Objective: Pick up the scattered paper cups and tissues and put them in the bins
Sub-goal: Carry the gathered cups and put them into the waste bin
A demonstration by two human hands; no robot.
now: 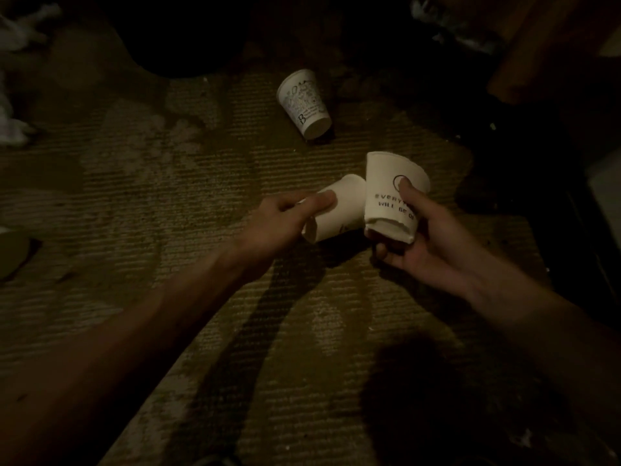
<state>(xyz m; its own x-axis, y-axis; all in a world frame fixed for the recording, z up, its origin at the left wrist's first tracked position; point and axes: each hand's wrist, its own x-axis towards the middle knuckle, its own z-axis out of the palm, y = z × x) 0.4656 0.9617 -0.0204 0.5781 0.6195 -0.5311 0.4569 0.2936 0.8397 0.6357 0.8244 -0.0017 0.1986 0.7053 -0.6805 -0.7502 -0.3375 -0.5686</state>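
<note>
- Our left hand (285, 215) grips a plain cup (339, 210), thumb and fingers curled round its rim end; the cup is held tilted on its side just above the carpet (168, 196).
- Our right hand (423, 243) is clamped on a lettered cup (386, 190), thumb across the print and fingers underneath. Its rim end, facing us, is crushed and torn.
- The two held cups sit side by side; we cannot tell whether they touch.
- A printed cup (304, 104) lies on its side on the carpet beyond both hands, apart from them, with nothing between.
- Crumpled tissues (13, 122) lie at the far left edge, well apart from the cups.
- A pale round object (11, 250) shows at the left edge, too dim for us to name.
- A dark mass (188, 35) closes off the top behind the printed cup; it is too dark to name.
- Dark furniture (554, 62) crowds the right side.
</note>
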